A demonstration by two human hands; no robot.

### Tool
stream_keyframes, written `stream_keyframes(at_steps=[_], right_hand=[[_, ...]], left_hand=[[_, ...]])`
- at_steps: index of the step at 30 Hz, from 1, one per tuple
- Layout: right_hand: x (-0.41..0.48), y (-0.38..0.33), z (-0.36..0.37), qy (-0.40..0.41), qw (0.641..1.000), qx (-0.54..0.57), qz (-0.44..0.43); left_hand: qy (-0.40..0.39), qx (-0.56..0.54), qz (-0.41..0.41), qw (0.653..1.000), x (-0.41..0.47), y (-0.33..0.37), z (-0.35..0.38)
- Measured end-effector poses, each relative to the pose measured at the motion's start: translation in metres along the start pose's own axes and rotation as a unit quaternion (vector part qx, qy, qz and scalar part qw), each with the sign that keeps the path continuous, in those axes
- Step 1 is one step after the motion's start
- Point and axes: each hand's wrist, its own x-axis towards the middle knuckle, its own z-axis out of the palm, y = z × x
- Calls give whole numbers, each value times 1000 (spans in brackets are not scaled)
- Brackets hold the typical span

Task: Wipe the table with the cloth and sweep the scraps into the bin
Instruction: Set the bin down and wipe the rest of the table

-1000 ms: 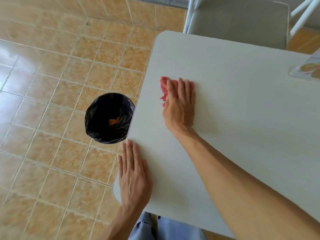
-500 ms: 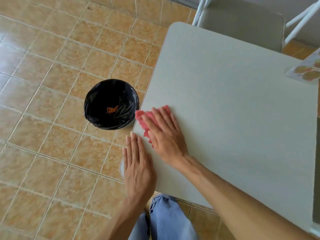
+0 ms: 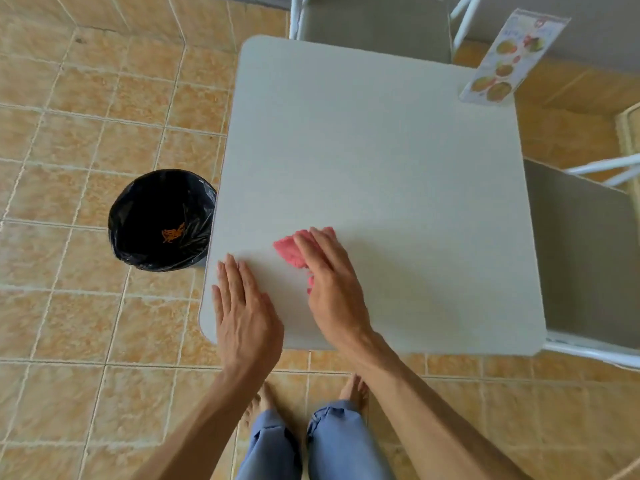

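A pink cloth [image 3: 291,250] lies on the pale grey table [image 3: 381,150] near its front left part. My right hand [image 3: 329,282] presses flat on the cloth, covering most of it. My left hand [image 3: 242,306] rests flat, fingers together, on the table's front left corner and holds nothing. A round bin with a black liner [image 3: 159,220] stands on the floor against the table's left edge. Orange scraps [image 3: 173,233] lie at its bottom. No scraps show on the tabletop.
A laminated menu card [image 3: 502,64] stands at the table's far right corner. Grey chairs stand behind the table [image 3: 374,26] and to its right [image 3: 581,258]. Orange floor tiles [image 3: 86,98] surround everything. My legs and bare feet are below the front edge.
My right hand slid the cloth from the far left area toward the near left edge by the bin, then a little right, away from the edge. My left hand stayed on the corner.
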Motion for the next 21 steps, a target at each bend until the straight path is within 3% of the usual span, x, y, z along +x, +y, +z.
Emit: stream_keyframes(at_steps=[5, 7, 12, 14, 17, 21], right_hand=[[-51, 88, -94, 157, 977, 14, 142], [-76, 137, -121, 184, 964, -5, 193], [-107, 205, -137, 196, 959, -78, 187], [-113, 219, -137, 185, 947, -130, 229], [-119, 224, -133, 160, 928, -187, 280], [-124, 223, -135, 117, 929, -205, 285]], left_hand=[[-31, -21, 94, 995, -30, 60, 20], [-55, -34, 144, 988, -43, 96, 41], [-105, -11, 260, 960, -66, 170, 94], [-119, 13, 291, 949, -73, 192, 115], [-116, 54, 301, 945, -78, 207, 135], [-110, 87, 310, 940, -80, 200, 142]])
